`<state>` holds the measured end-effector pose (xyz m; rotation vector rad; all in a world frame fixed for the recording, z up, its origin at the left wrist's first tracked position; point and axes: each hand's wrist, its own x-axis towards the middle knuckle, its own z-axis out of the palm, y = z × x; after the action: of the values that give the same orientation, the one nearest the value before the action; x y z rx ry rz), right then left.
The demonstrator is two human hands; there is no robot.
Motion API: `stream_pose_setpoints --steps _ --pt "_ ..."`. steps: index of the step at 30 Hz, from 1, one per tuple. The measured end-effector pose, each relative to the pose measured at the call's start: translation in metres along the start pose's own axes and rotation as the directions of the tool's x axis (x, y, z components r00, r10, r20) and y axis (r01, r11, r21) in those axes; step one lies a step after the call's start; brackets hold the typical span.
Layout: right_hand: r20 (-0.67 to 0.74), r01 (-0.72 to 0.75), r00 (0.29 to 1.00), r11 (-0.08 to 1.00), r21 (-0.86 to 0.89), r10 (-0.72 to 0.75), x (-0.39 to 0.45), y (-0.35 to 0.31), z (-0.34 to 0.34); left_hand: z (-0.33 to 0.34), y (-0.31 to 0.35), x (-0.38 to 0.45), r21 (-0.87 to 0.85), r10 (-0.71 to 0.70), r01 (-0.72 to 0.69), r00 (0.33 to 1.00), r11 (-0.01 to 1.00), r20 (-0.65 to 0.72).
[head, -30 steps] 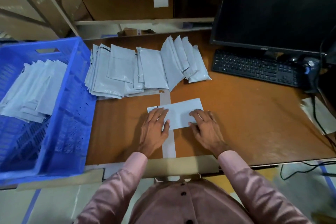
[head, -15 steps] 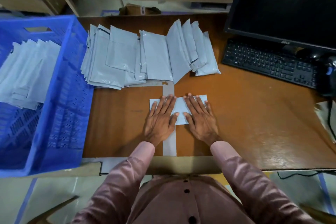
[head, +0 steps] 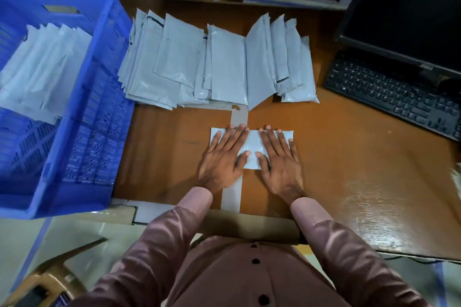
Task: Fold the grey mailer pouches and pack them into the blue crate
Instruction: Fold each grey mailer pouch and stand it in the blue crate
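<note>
One folded pouch point(head: 252, 147) lies near the desk's point(head: 349, 162) front edge, both the left hand point(head: 222, 159) and the right hand point(head: 279, 161) spread flat on it. Folded ones fill part of the crate point(head: 82, 137) (left edge); a large pile point(head: 214, 67) awaits at the back.

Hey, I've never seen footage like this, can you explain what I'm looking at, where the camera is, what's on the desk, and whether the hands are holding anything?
There is no machine here: a person wears a camera on the head, looking down at the desk. The left hand and right hand lie flat, fingers straight, pressing a folded grey pouch onto the brown desk; nothing is gripped. Behind it a spread pile of grey pouches waits. At the left stands the blue crate, with pouches already inside. At the right sit a black keyboard and a dark monitor.
</note>
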<state>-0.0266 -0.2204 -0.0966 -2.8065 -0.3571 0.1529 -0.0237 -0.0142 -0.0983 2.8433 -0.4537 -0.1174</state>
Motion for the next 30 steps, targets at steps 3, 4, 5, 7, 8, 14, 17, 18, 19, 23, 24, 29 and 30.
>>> stream_pose_setpoints --steps 3,4,5,7,8,14,17,18,19,23,24,29,30 --pt "-0.002 -0.007 1.000 1.000 -0.004 0.007 -0.001 -0.002 -0.002 -0.001 0.002 -0.001 -0.020 -0.011 0.011 1.000 1.000 -0.027" --pt "-0.001 -0.017 1.000 1.000 -0.007 0.017 -0.001 -0.003 -0.003 -0.003 0.003 -0.003 -0.044 -0.029 0.027 0.998 0.999 -0.063" --pt "-0.003 -0.027 1.000 1.000 -0.013 0.027 -0.003 -0.005 -0.005 -0.005 0.005 -0.006 -0.077 -0.067 0.058 0.991 0.995 -0.118" --pt "-0.012 -0.057 0.998 0.998 -0.039 0.056 -0.006 -0.009 -0.008 -0.010 0.010 -0.015 -0.123 -0.174 0.146 0.948 0.982 -0.267" --pt "-0.022 -0.076 0.997 0.995 -0.063 0.075 -0.008 -0.012 -0.011 -0.013 0.016 -0.021 -0.137 -0.234 0.198 0.911 0.971 -0.340" --pt "-0.037 -0.161 0.987 0.969 -0.185 0.157 -0.037 -0.036 -0.028 -0.012 0.069 -0.061 -0.539 -0.700 0.509 0.674 0.671 -0.235" --pt "0.058 -0.150 0.986 0.984 -0.095 0.156 -0.048 -0.041 -0.036 -0.007 0.079 -0.067 -0.470 -0.719 0.592 0.679 0.654 -0.146" --pt "0.093 -0.144 0.985 0.989 -0.034 0.147 -0.050 -0.042 -0.037 -0.008 0.081 -0.067 -0.466 -0.732 0.610 0.670 0.640 -0.128" --pt "0.123 -0.132 0.984 0.991 0.024 0.128 -0.052 -0.042 -0.038 -0.009 0.083 -0.067 -0.486 -0.750 0.622 0.651 0.614 -0.114" --pt "0.166 -0.086 0.984 0.987 0.134 0.063 -0.060 -0.039 -0.034 -0.013 0.082 -0.065 -0.610 -0.807 0.623 0.589 0.489 -0.044" --pt "0.176 -0.079 0.983 0.986 0.145 0.052 -0.062 -0.038 -0.033 -0.015 0.079 -0.063 -0.641 -0.820 0.629 0.572 0.440 -0.002" --pt "0.197 -0.032 0.980 0.980 0.194 -0.007 -0.064 -0.034 -0.042 -0.024 0.066 -0.053 -0.738 -0.848 0.634 0.502 0.230 0.167" --pt "0.200 -0.023 0.980 0.979 0.204 -0.018 -0.064 -0.034 -0.044 -0.027 0.066 -0.051 -0.756 -0.843 0.620 0.506 0.210 0.181"
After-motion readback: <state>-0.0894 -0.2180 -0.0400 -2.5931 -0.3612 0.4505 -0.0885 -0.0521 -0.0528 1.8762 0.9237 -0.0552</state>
